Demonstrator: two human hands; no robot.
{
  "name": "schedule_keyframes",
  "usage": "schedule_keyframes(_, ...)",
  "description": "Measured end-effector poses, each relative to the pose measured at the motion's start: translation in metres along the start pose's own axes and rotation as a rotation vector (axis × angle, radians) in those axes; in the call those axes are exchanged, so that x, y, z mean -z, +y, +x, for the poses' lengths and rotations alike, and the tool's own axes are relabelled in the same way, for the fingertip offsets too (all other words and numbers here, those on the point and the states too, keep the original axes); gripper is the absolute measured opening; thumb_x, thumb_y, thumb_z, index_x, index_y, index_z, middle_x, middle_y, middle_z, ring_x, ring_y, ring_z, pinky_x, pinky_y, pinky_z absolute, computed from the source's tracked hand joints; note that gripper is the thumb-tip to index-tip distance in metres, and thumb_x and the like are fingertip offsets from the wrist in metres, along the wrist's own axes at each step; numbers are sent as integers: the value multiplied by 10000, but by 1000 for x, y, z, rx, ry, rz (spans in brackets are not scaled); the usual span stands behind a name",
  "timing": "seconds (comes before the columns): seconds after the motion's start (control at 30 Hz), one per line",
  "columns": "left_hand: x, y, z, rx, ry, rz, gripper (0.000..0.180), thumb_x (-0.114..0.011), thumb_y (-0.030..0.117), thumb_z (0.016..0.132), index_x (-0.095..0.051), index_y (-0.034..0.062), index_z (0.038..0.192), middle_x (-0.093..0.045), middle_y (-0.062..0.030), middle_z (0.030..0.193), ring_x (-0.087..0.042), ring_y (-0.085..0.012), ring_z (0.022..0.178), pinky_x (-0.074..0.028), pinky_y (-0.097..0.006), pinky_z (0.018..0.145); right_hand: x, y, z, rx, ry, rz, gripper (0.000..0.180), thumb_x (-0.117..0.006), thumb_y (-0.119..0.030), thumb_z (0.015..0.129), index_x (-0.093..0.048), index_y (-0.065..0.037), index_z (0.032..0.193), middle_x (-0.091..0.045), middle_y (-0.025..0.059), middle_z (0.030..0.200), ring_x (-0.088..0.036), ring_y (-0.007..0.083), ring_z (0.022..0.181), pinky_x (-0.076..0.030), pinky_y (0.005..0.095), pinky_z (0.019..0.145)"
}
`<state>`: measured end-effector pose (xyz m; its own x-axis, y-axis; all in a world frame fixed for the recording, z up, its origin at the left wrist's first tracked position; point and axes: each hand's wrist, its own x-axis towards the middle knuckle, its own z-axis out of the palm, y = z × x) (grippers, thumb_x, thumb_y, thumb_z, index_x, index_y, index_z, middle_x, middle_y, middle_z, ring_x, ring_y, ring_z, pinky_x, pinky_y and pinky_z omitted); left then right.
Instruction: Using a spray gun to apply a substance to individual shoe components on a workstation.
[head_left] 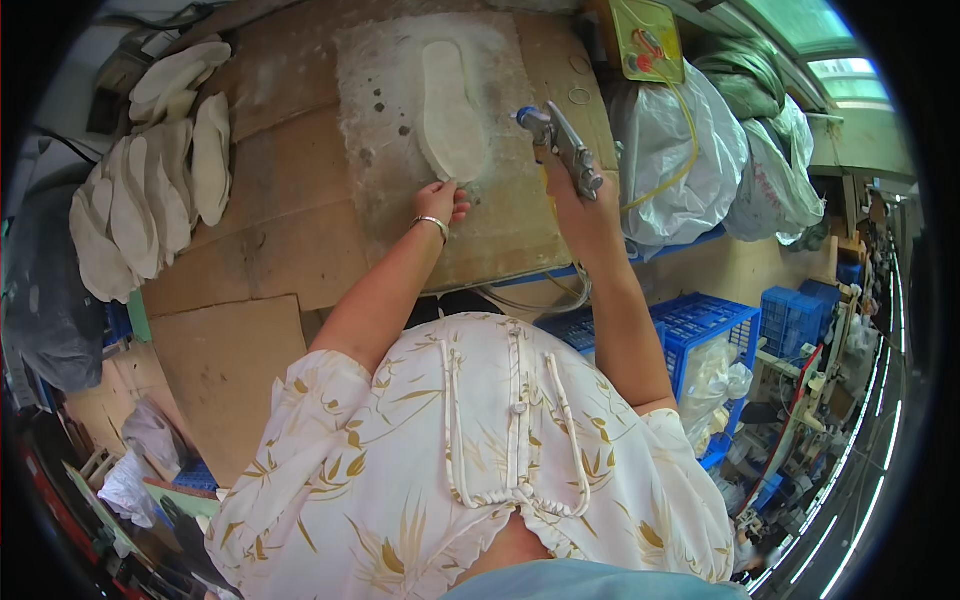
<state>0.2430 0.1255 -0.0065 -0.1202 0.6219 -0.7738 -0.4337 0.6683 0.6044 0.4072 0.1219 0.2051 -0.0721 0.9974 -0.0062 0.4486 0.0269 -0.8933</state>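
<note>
A pale, cream-coloured shoe insole (448,112) lies lengthwise on a whitened patch of the cardboard-covered table (280,180). My left hand (438,205) pinches its near, heel end between thumb and fingers. To the right of the insole, my right hand (583,212) is wrapped round a metal spray gun (572,150) with a blue part at its front. The gun is held above the table, apart from the insole, its nozzle end toward the far left. Part of its grip is hidden in my hand.
Several similar insoles (140,200) lie in overlapping rows at the table's left. A yellow container (645,40) and a yellow hose (690,150) are at the far right, near white plastic bags (670,170). Blue crates (708,322) stand lower right. A dark bag (50,300) sits far left.
</note>
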Motion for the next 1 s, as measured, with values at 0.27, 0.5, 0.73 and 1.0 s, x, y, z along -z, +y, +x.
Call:
schedule_keyframes(0.27, -2, 1, -1, -2, 1, 2, 175, -554, 219, 877, -552, 46, 900, -633, -59, 806, -628, -154, 592, -499, -239, 441, 3, -4, 4, 44, 36, 25, 218, -579, -224, 877, -553, -9, 899, -488, 37, 639, -435, 113, 595, -395, 265, 562)
schedule_keyframes(0.5, -1, -1, 1, -2, 9, 0, 170, -552, 214, 878, -552, 45, 897, -632, -58, 807, -628, -158, 594, -497, -245, 442, 8, -5, -19, -2, -92, 3, 206, -573, -214, 881, -546, -10, 885, -480, 38, 635, -428, 109, 594, -394, 256, 563)
schedule_keyframes(0.73, -2, -2, 0, -3, 15, -5, 175, -552, 215, 877, -550, 43, 909, -631, -61, 813, -627, -161, 598, -497, -246, 445, 15, -2, -26, -34, -87, -17, 197, -576, -208, 878, -535, -16, 880, -483, 52, 632, -426, 121, 591, -398, 270, 562)
schedule_keyframes(1.0, -3, -2, 1, -10, 9, -17, 176, -556, 218, 877, -546, 44, 907, -628, -64, 815, -623, -167, 592, -498, -252, 448, 19, 1, -34, -61, -79, -34, 205, -580, -214, 876, -526, -16, 874, -484, 57, 634, -427, 125, 591, -403, 278, 568)
